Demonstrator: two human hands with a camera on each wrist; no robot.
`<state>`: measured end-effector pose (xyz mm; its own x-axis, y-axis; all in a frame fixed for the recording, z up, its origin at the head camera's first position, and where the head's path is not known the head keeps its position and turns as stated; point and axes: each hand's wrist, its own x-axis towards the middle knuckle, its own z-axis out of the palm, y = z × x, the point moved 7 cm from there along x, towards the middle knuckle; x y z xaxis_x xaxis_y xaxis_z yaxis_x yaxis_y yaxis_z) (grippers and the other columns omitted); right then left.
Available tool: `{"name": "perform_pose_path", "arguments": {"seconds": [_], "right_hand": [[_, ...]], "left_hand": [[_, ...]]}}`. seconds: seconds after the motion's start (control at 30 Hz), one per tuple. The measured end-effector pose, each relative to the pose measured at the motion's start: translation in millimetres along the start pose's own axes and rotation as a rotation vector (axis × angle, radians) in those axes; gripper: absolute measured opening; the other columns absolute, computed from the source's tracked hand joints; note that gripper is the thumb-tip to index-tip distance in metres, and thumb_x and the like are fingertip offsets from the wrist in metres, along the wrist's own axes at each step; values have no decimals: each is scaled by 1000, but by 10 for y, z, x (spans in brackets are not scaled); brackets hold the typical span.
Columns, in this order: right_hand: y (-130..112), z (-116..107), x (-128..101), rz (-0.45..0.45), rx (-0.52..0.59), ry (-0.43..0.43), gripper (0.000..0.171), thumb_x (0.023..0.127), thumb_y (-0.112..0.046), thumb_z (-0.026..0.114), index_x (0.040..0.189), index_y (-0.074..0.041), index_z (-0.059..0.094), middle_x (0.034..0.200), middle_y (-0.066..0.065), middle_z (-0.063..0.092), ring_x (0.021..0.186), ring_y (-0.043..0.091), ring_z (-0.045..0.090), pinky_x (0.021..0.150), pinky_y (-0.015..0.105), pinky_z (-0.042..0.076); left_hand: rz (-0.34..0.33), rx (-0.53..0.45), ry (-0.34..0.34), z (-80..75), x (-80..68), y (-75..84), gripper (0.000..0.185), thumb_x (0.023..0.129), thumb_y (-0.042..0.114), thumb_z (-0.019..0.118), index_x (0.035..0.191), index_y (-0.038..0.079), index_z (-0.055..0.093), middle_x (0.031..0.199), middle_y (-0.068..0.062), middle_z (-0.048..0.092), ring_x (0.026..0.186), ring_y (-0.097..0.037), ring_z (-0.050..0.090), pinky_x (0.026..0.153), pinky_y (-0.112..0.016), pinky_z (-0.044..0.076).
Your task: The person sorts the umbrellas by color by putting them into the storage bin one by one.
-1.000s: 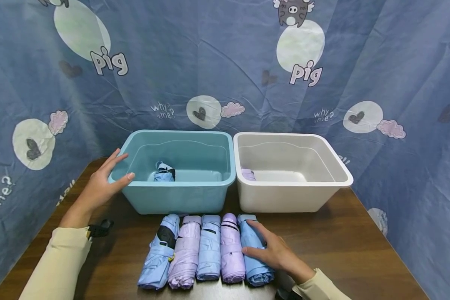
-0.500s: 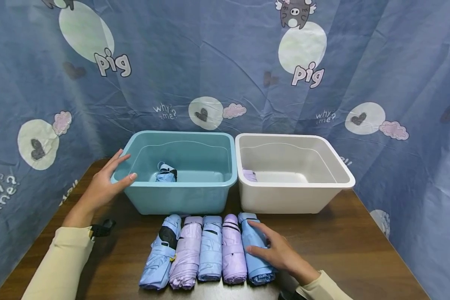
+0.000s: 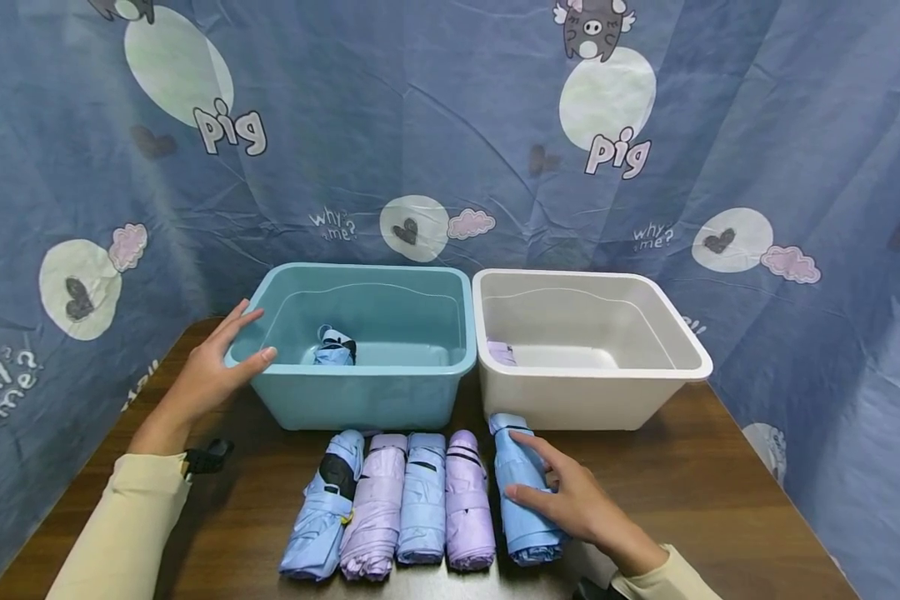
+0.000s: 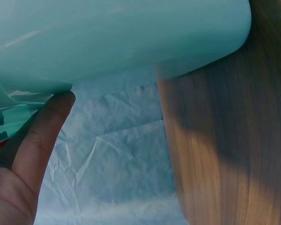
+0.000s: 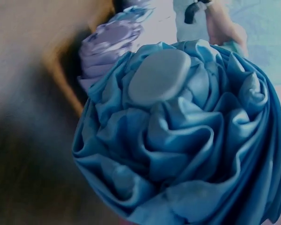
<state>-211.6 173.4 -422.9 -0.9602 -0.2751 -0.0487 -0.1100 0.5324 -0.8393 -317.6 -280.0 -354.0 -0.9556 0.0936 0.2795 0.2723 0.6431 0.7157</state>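
My right hand (image 3: 581, 504) grips a rolled light-blue folding umbrella (image 3: 523, 496) at the right end of a row, thumb on its near left side. Its gathered fabric end and the pale oval handle tip (image 5: 160, 77) fill the right wrist view. Left of it lie a lilac umbrella (image 3: 468, 508), a blue one (image 3: 422, 504), another lilac one (image 3: 375, 512) and a blue one with a black patch (image 3: 318, 521). My left hand (image 3: 206, 371) rests at the left rim of the teal bin (image 3: 352, 400), fingers mostly straight; one finger (image 4: 42, 140) touches the wall.
A white bin (image 3: 562, 404) stands right beside the teal one. Inside the teal bin lies a blue umbrella (image 3: 335, 348), and a lilac umbrella (image 3: 501, 353) is in the white bin. The wooden table (image 3: 682, 500) meets a printed blue curtain (image 3: 450, 108) behind.
My right hand has shifted the end blue umbrella right and slightly forward, opening a gap beside the lilac one. The left hand stays at the teal bin; the view shifts slightly.
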Motion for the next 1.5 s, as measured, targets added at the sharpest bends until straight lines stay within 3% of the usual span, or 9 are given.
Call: {"name": "perform_pose_path", "arguments": {"seconds": [0.33,0.6,0.83,1.03,1.3,1.37,1.5], "right_hand": [[-252,-97,-121,-36,10,-7,65,83,-37,75,142,-36,46,112,18,58,91,24,60,56,30,54],[-531,-117,-211,-109,100,-84,67,86,-32,73,145,-33,41,107,18,63,85,21,67,57,32,56],[-801,-189,-258,-151,68,-83,66,86,-33,73,145,-36,41,104,15,62,85,20,66,59,32,56],[-1068,-296,-192,-238,-22,-50,65,88,-37,71,144,-39,40,104,11,58,87,18,63,66,30,55],[-1317,-298,-5,-251,2,-51,69,87,-36,72,145,-43,37,115,13,58,97,24,62,68,33,56],[-1352,-289,59,-240,6,-51,69,87,-36,73,145,-43,37,125,15,55,103,28,61,70,34,55],[-1421,-253,190,-233,91,-98,68,88,-32,71,146,-39,36,125,22,52,102,32,62,67,37,57]], "left_hand": [[1,2,6,-21,-8,2,74,91,39,63,153,19,30,162,-2,7,143,-48,11,97,-78,19],[-2,5,10,-26,-17,2,74,91,39,64,153,17,30,162,-2,7,143,-47,10,97,-78,17],[-17,11,-1,5,-17,-9,75,90,40,64,153,18,29,162,-3,6,142,-48,11,96,-78,20],[-15,16,-2,3,-5,-3,74,91,40,63,153,18,30,162,-3,7,143,-47,11,96,-78,20],[-10,6,-2,-1,-1,-2,75,91,40,64,154,18,28,162,-3,7,143,-47,12,96,-78,20],[-15,11,-3,0,-2,0,76,91,41,63,154,19,27,162,-2,6,143,-47,13,96,-77,21],[-39,0,-9,6,-3,-6,82,91,41,63,156,23,17,162,-5,6,140,-49,17,96,-76,23]]}}
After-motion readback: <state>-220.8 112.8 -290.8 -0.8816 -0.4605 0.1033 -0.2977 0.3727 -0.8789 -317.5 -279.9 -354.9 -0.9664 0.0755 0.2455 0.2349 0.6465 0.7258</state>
